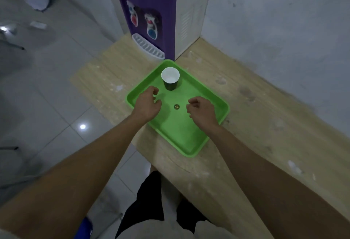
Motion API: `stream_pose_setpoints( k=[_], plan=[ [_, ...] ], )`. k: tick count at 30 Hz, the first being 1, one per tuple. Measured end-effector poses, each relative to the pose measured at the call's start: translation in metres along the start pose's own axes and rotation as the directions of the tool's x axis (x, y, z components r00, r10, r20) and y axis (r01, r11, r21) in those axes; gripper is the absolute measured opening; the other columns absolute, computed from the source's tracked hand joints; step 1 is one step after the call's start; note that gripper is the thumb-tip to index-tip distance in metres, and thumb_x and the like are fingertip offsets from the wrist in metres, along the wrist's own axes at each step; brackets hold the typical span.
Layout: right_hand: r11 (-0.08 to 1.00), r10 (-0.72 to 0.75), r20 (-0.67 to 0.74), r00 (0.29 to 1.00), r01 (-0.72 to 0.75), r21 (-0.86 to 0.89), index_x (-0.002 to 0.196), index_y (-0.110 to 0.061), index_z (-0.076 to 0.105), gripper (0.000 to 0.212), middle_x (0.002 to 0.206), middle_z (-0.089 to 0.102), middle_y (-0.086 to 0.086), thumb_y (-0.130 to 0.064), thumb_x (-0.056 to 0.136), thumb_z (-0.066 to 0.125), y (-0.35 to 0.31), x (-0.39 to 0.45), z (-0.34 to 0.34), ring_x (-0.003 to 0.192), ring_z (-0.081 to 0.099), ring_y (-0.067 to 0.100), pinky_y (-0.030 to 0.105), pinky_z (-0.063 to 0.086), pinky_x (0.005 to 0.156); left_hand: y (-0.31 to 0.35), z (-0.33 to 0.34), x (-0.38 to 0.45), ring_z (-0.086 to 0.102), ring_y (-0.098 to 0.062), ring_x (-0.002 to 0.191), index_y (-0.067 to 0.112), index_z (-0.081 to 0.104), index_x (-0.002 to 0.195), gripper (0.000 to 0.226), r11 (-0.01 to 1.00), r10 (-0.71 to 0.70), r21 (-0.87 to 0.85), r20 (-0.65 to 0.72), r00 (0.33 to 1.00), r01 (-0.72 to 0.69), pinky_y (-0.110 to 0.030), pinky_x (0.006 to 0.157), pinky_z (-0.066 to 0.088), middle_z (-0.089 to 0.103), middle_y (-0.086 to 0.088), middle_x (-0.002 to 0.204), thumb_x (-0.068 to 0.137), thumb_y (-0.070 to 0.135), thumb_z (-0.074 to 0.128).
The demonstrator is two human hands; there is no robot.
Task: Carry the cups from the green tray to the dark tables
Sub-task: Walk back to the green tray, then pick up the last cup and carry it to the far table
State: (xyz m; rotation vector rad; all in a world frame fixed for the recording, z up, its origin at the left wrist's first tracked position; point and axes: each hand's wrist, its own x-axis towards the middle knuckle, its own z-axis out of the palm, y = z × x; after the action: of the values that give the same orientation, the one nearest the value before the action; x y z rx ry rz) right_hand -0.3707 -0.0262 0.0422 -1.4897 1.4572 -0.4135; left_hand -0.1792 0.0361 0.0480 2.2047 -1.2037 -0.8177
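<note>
Standing upright just beyond the loosely curled, empty fingers of the left hand [146, 104], the cup [170, 78] lies farther from the equally empty right hand [201, 110].

Purple-and-white water dispenser [151, 11] cut off by the top edge; its upper part is unseen. Left hand [146, 104] covers part of the green plastic tray's [181, 136] left rim; fingertips are curled under, out of sight. Right hand [201, 111] hides the tray floor beneath it. Small round dark mark [176, 106] on the tray is too small to identify. Contents of the dark paper cup with white inside [170, 78] are unclear. Blurred white heap [38, 0] at top left is unidentifiable. Light wooden table [265, 125] runs off the right edge.
</note>
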Motion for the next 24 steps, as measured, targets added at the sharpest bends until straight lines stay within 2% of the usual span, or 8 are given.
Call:
stream_pose_setpoints(
  k=[4,5,7,9,10,14,19,24],
  plan=[
    [1.000,0.013,-0.070,0.997,-0.013,-0.003,0.111,-0.009,0.071,0.021,0.105,0.073,0.008,-0.013,0.091,0.066,-0.016,0.027,0.021,0.091,0.070,0.022,0.045,0.059,0.087,-0.012,-0.010,0.042,0.061,-0.027,0.120,0.008,0.049,0.139,0.053,1.000,0.019,-0.020,0.058,0.998,-0.017,-0.042,0.100,0.052,0.060,-0.008,0.138,0.090,0.008,0.069],
    [1.000,0.018,-0.076,0.997,-0.019,-0.013,0.113,-0.008,0.071,0.023,0.108,0.073,0.008,-0.011,0.091,0.066,-0.018,0.033,0.026,0.090,0.069,0.020,0.038,0.059,0.086,-0.015,-0.012,0.051,0.060,-0.028,0.121,0.009,0.048,0.140,0.058,0.999,0.025,-0.026,0.080,0.996,-0.023,-0.045,0.101,0.052,0.059,-0.008,0.138,0.088,0.006,0.072],
    [0.999,0.033,-0.075,0.997,-0.034,-0.025,0.120,-0.007,0.068,0.030,0.116,0.071,0.007,-0.007,0.090,0.065,-0.021,0.044,0.035,0.090,0.065,0.014,0.011,0.053,0.070,-0.020,-0.014,0.067,0.058,-0.029,0.123,0.010,0.045,0.143,0.069,0.998,0.051,-0.044,0.134,0.990,-0.045,-0.048,0.104,0.051,0.058,-0.010,0.140,0.082,0.005,0.077],
    [0.999,0.034,-0.090,0.995,-0.036,-0.020,0.127,-0.006,0.064,0.036,0.122,0.069,0.006,-0.004,0.090,0.065,-0.022,0.053,0.043,0.092,0.063,0.013,0.001,0.044,0.061,-0.022,-0.016,0.079,0.056,-0.029,0.127,0.011,0.042,0.146,0.077,0.993,0.098,-0.083,0.185,0.978,-0.083,-0.047,0.107,0.049,0.056,-0.010,0.142,0.079,0.006,0.080],
    [0.999,0.029,-0.099,0.995,-0.031,-0.018,0.129,-0.006,0.062,0.039,0.124,0.068,0.006,-0.003,0.090,0.065,-0.022,0.057,0.047,0.094,0.063,0.015,0.002,0.044,0.063,-0.023,-0.016,0.084,0.055,-0.027,0.129,0.013,0.042,0.146,0.079,0.989,0.124,-0.107,0.200,0.972,-0.104,-0.046,0.109,0.048,0.056,-0.010,0.143,0.078,0.006,0.080],
    [0.999,0.030,-0.114,0.993,-0.027,0.026,0.136,-0.008,0.057,0.056,0.126,0.067,0.007,0.004,0.083,0.070,-0.025,0.071,0.063,0.108,0.066,0.020,0.022,0.054,0.077,-0.023,-0.018,0.101,0.053,-0.021,0.129,0.016,0.042,0.145,0.078,0.965,0.222,-0.185,0.216,0.951,-0.184,-0.037,0.111,0.045,0.055,-0.005,0.144,0.077,0.011,0.081],
    [0.998,0.010,-0.138,0.990,-0.002,0.064,0.132,-0.010,0.059,0.062,0.118,0.069,-0.002,0.004,0.074,0.077,-0.028,0.085,0.080,0.107,0.067,0.019,0.040,0.059,0.090,-0.024,-0.011,0.123,0.057,-0.015,0.124,0.017,0.048,0.143,0.081,0.936,0.310,-0.237,0.203,0.929,-0.260,-0.034,0.107,0.049,0.059,0.002,0.139,0.073,0.022,0.088],
    [0.997,0.009,-0.222,0.975,0.008,0.073,0.131,-0.008,0.062,0.063,0.118,0.074,0.006,-0.003,0.072,0.084,-0.018,0.096,0.099,0.102,0.069,0.019,0.037,0.059,0.088,-0.029,-0.002,0.138,0.060,-0.014,0.122,0.017,0.053,0.140,0.083,0.925,0.352,-0.223,0.204,0.914,-0.306,-0.036,0.103,0.053,0.063,0.003,0.135,0.068,0.037,0.091]
  ],
)
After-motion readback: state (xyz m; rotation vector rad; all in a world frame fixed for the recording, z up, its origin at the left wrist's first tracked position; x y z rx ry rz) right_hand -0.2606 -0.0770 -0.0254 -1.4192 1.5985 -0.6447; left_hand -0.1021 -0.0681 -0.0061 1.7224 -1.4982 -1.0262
